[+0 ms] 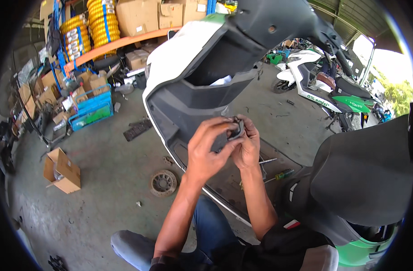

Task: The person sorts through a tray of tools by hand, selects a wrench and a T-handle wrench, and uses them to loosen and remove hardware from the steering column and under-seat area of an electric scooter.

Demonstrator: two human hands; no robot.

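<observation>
Above the scooter's footboard [224, 192], both my hands hold a small dark part [236, 131] with a curved edge. Its exact kind is hard to make out, since my fingers cover much of it. My left hand [205, 148] grips it from the left with bent fingers and thumb. From the right, my right hand [248, 147] pinches the same part. Just beyond is the inner front panel [188, 113] of the white and black scooter. A screwdriver [284, 174] with a green handle lies on the footboard, to the right of my right forearm.
A round metal wheel hub [163, 183] lies on the floor, left of the footboard. Farther left stands an open cardboard box [63, 170]. The black seat [364, 171] rises at my right. Loaded shelves [120, 44] and another scooter [321, 86] are behind.
</observation>
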